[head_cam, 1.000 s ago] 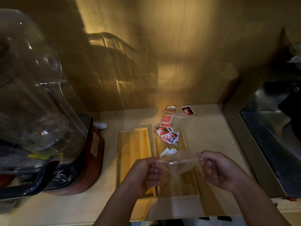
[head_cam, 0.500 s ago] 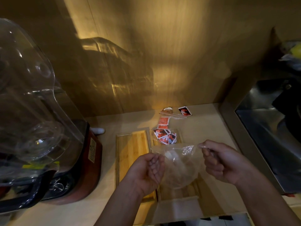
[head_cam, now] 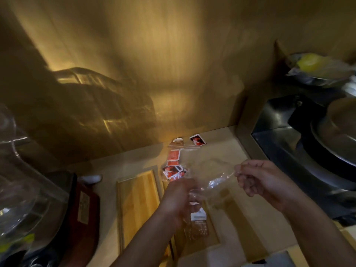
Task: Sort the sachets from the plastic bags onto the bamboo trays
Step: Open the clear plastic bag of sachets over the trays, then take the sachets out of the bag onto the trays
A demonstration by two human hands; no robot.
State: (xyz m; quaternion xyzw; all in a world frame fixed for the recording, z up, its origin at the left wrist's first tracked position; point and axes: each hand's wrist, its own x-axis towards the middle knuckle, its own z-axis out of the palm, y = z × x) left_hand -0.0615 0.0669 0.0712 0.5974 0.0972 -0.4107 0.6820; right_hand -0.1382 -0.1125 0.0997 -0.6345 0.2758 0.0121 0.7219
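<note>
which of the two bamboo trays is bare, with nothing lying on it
The left bamboo tray shows bare wood. The right bamboo tray has a sachet on it and lies partly under the hands and plastic bag.

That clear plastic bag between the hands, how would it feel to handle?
Probably floppy: the plastic bag sags and crinkles between the left hand and right hand. Likely very light, being thin and see-through. Its glossy film may be slippery.

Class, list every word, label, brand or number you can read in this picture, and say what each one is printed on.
None can be read.
Label on the red machine base: print too blurred.
Red sachets by the wall: pictures show, no legible words.
White-topped sachet below the left hand: dark mark, too small to read.
</note>
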